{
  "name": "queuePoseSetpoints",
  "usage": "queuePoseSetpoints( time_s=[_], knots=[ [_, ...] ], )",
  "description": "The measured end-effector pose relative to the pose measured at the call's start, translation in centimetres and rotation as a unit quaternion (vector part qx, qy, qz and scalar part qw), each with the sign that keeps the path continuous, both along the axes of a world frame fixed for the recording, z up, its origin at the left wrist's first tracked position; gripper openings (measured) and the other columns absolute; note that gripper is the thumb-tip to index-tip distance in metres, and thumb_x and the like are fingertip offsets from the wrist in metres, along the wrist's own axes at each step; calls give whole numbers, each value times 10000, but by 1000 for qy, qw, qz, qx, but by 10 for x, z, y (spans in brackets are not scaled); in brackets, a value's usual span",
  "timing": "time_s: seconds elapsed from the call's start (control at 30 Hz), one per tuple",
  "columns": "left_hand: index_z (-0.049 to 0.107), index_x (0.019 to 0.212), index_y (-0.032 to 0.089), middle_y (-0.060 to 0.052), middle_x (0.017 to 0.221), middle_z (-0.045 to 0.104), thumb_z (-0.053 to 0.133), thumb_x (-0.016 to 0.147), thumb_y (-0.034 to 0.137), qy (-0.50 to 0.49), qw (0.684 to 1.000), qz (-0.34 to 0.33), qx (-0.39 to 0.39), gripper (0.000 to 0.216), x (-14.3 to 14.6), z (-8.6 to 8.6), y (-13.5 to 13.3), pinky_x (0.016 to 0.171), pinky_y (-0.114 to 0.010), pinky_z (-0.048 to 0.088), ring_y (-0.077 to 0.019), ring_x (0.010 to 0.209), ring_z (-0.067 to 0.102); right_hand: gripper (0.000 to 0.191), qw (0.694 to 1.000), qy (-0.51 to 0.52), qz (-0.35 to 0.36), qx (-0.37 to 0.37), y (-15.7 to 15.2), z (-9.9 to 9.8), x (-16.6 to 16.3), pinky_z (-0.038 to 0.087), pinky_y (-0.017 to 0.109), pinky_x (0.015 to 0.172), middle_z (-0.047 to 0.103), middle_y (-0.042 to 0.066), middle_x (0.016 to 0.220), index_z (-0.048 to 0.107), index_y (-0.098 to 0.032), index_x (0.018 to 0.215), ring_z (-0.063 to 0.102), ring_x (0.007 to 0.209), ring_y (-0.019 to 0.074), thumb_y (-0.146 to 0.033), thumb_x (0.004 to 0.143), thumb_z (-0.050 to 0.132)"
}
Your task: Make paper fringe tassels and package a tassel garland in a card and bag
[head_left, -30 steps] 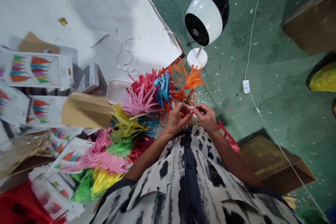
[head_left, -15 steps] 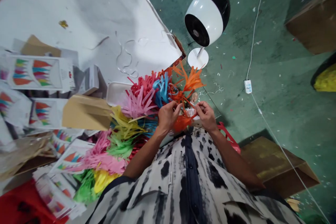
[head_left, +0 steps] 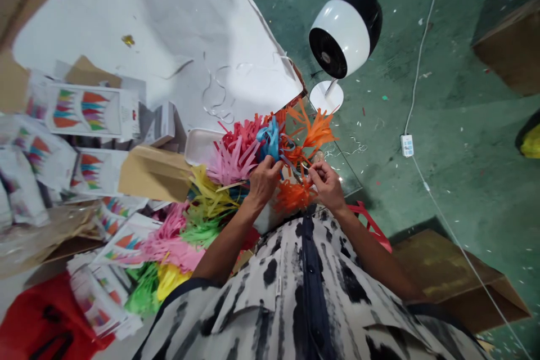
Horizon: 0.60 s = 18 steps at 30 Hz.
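Note:
My left hand (head_left: pixel 263 181) is closed at the lower end of a blue paper tassel (head_left: pixel 270 136), its fingertips pinching the strips. My right hand (head_left: pixel 327 184) is closed too, thumb and index finger pinched by the top of a small orange tassel (head_left: pixel 293 196) that hangs low in front of my shirt. A larger orange tassel (head_left: pixel 316 128) fans out beyond my fingers. Left of the blue one lie a red tassel (head_left: pixel 244 130) and a pale pink tassel (head_left: pixel 234 158). Yellow tassel strips (head_left: pixel 206 188) spread beside my left wrist.
Packed tassel garlands (head_left: pixel 90 109) and a tan cardboard flap (head_left: pixel 154 171) lie on the left. A white tray (head_left: pixel 200 145) stands behind the pile. Beyond the white table (head_left: pixel 181 17) are a fan (head_left: pixel 341 36), a power strip (head_left: pixel 407 145) and a cardboard box (head_left: pixel 451 275) on the green floor.
My left hand has left the twisted orange piece between my hands and taken hold of the blue tassel, which is now bunched narrower. My right hand stays pinched. The whole view has shifted slightly.

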<state>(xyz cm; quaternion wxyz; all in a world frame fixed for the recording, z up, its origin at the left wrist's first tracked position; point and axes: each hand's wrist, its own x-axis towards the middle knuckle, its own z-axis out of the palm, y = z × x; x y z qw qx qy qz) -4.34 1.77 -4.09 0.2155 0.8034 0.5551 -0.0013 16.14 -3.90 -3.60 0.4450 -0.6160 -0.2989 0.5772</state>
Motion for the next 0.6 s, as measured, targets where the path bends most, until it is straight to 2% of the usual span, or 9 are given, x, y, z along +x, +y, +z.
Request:
queuePoseSetpoints(
  time_s=[0.17, 0.27, 0.37, 0.5, 0.6],
  knots=[
    [748, 995, 246, -89, 1048, 656, 533, 1000, 160, -40, 998, -39, 23, 232, -5, 4, 7, 683, -316, 321, -202, 870, 572, 315, 1000, -1, -17, 2, -9, -2, 1, 555, 274, 675, 658, -24, 725, 612, -225, 945, 638, 667, 140, -529, 941, 695],
    [755, 1059, 254, -93, 1138, 673, 508, 1016, 160, -53, 996, -62, 27, 267, -4, 8, 12, 720, -318, 353, -213, 929, 590, 334, 1000, -4, -29, 0, -12, -4, 3, 563, 288, 714, 669, -17, 751, 618, -226, 948, 648, 695, 145, -550, 931, 697],
    [766, 1092, 269, -89, 1159, 675, 540, 996, 141, -73, 993, -95, -7, 277, 2, 9, 16, 728, -321, 370, -224, 936, 592, 354, 999, -5, -36, -3, -13, -4, 2, 557, 289, 706, 666, -21, 740, 611, -229, 933, 642, 686, 145, -570, 914, 705],
    [781, 920, 243, -92, 1077, 672, 587, 954, 86, -112, 992, -48, -46, 252, 8, 11, 19, 735, -317, 385, -226, 916, 582, 370, 999, -5, -46, -5, -14, -2, 2, 556, 292, 686, 658, -22, 723, 607, -234, 922, 636, 671, 150, -587, 893, 716],
    [819, 946, 290, -62, 1071, 663, 650, 963, 188, -189, 981, -6, -46, 198, 6, 25, 22, 754, -300, 409, -190, 870, 565, 368, 998, -6, -58, -4, -16, 2, 3, 536, 277, 630, 646, -20, 736, 607, -236, 918, 608, 642, 142, -586, 892, 718]
  ],
)
